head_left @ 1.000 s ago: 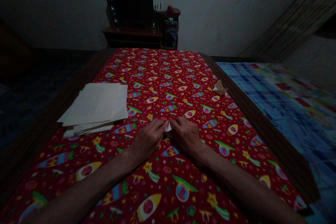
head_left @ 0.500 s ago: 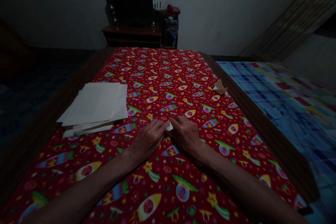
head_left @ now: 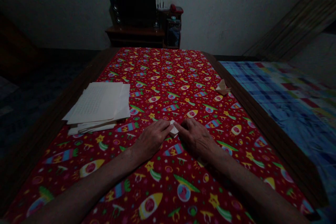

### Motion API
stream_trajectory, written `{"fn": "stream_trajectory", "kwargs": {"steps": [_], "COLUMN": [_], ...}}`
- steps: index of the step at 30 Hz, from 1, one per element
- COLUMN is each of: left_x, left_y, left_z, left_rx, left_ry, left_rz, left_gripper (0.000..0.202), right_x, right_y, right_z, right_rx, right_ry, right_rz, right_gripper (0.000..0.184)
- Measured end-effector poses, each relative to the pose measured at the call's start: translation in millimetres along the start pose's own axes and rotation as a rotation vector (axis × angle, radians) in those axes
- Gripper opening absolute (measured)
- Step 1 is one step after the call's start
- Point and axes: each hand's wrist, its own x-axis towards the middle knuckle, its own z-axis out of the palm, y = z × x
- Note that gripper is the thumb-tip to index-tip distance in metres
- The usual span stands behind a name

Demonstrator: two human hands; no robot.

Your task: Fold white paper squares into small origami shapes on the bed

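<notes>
Between my two hands, a small folded piece of white paper [head_left: 174,131] rests on the red patterned cloth [head_left: 168,168]. My left hand [head_left: 153,134] is closed at its left side, fingertips pressed on the paper's edge. From the right, my right hand [head_left: 195,134] is closed on the same paper, with thumb and forefinger at its edge. Creases show on the paper's visible face; the fingers cover its sides. To the left of my left hand lies a stack of paper sheets [head_left: 101,101], the top one with faint print.
A folded brownish paper piece [head_left: 223,88] sits near the table's right edge. Wooden borders [head_left: 252,112] flank the cloth. Beyond the far end stand a dark screen [head_left: 135,6] and a red telephone [head_left: 176,8]. A plaid-covered surface [head_left: 275,101] lies to the right.
My hands have moved slightly apart, my right hand shifting right, and more of the folded paper shows between them. The whole view has shifted a little.
</notes>
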Motion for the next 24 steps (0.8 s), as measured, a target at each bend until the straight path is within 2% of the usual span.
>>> {"fn": "stream_trajectory", "kwargs": {"steps": [8, 16, 24], "left_x": [-12, -15, -15], "left_y": [3, 1, 4], "left_z": [-8.4, -12.8, -10.5], "left_rx": [-0.014, 0.031, -0.039], "left_ry": [-0.036, -0.096, -0.106], "left_rz": [0.021, 0.084, 0.155], "left_gripper": [0.035, 0.042, 0.04], "right_x": [-3, -13, -9], "right_y": [-5, -4, -10], "right_z": [-13, -7, -18], "right_rx": [0.1, 0.167, 0.225], "right_ry": [-0.052, -0.009, -0.032], "right_rz": [0.024, 0.042, 0.095], "right_gripper": [0.037, 0.032, 0.03]}}
